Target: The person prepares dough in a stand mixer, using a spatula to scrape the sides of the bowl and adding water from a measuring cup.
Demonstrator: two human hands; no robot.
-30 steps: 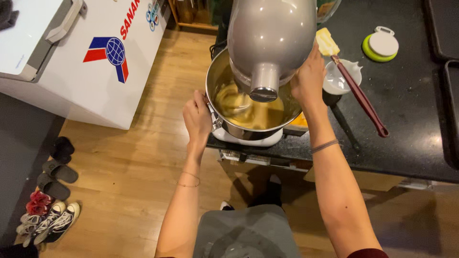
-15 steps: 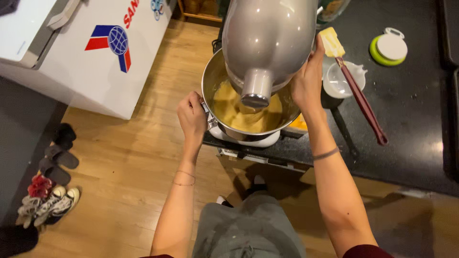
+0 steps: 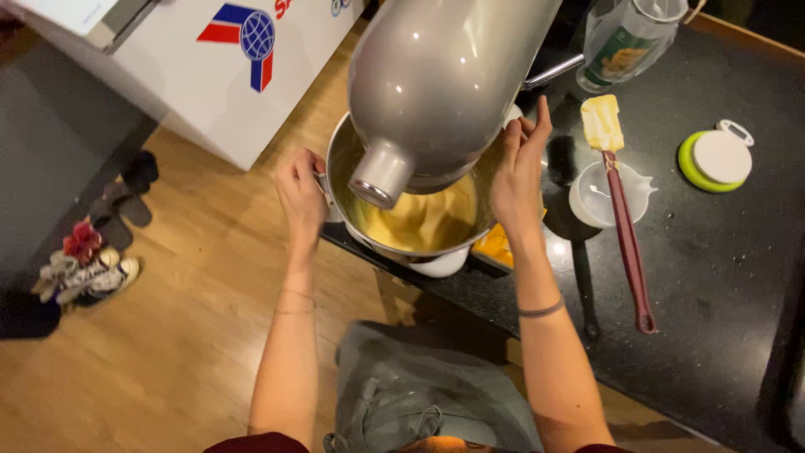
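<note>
1. In the head view, a stand mixer [image 3: 444, 84] filled the upper middle of the frame, its grey head tilted over a steel bowl [image 3: 411, 214] that sat at the edge of a black counter [image 3: 713, 277]
2. The bowl held pale yellow batter [image 3: 419, 220], low in the bowl beneath the mixer head
3. The left hand [image 3: 300, 195], at middle left of the frame, had its fingers curled and pressed on the bowl's left rim or handle, apparently to steady that side
4. The right hand [image 3: 518, 168], just right of centre, lay flat against the bowl's right side with fingers spread and pointing up; it pinched nothing, and whether it pressed on the bowl or on the mixer I could not tell
5. With one hand on each side, the bowl was braced between them
6. To the right, a spatula [image 3: 625, 226] rested across a small white cup [image 3: 605, 195], likely so its yellow-smeared blade stayed off the counter
7. Counted: one mixer, one bowl, one spatula, one white cup, one round green-and-white disc [image 3: 714, 159] at right, one glass jar [image 3: 625, 42] at upper right
8. At upper left stood one white chest freezer [image 3: 193, 92]; at lower left, several shoes [image 3: 84, 260] lay on the wooden floor [image 3: 168, 361], too jumbled to count
</note>
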